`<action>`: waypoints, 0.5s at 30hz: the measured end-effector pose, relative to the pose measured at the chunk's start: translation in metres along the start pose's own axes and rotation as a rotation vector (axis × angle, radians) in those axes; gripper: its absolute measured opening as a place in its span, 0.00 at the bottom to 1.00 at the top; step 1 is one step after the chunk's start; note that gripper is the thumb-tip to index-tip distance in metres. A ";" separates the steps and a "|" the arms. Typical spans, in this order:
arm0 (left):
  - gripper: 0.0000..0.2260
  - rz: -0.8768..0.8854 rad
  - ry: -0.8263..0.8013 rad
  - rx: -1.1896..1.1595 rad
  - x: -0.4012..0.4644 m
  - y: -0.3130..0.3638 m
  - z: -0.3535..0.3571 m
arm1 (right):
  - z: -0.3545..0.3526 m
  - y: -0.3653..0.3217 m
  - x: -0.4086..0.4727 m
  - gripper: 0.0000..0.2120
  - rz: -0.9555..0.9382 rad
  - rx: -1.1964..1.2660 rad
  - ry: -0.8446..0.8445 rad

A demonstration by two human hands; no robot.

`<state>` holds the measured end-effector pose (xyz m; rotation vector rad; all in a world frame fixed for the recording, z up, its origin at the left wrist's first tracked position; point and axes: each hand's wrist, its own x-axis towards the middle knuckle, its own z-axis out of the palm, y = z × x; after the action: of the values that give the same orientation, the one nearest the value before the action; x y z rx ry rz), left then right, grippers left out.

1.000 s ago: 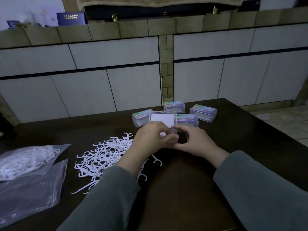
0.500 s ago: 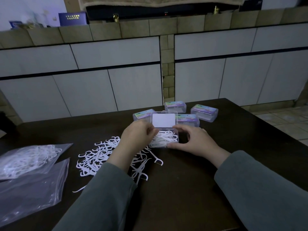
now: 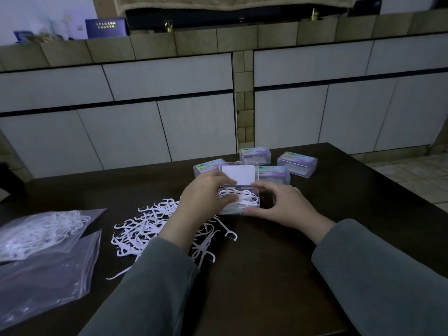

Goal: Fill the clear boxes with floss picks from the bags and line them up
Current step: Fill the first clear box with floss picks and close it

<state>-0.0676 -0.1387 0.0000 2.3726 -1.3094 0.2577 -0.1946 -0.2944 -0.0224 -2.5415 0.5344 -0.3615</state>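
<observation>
Dark table (image 3: 278,275), white cabinet doors (image 3: 169,132), blue booklet (image 3: 106,27) on ledge.

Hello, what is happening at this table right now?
A person is packing floss picks into an open clear box. The right hand steadies the box from its side, while the left hand reaches into it and arranges the picks. More loose picks lie in a pile on the dark table. Four closed boxes stand behind, and two plastic bags lie at the left.

Pretty dim shot with a cold bluish cast, dark table (image 3: 278,275) swallowing most detail. Brightest bit is the upper-left wall (image 3: 43,13). Wide-angle lens bends the cabinets (image 3: 169,81) near the edges; shadows stay soft.
</observation>
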 end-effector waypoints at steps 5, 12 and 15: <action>0.15 -0.030 -0.046 0.017 0.001 -0.004 0.002 | 0.000 0.000 -0.001 0.39 -0.006 -0.005 0.011; 0.14 -0.035 -0.048 0.015 0.003 -0.003 -0.001 | -0.001 -0.002 -0.002 0.39 -0.010 -0.005 0.005; 0.14 -0.004 -0.108 0.022 0.003 0.005 0.001 | -0.001 -0.002 -0.003 0.38 -0.012 0.008 -0.001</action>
<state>-0.0704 -0.1446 0.0015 2.4375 -1.3573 0.1450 -0.1971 -0.2925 -0.0207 -2.5381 0.5167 -0.3661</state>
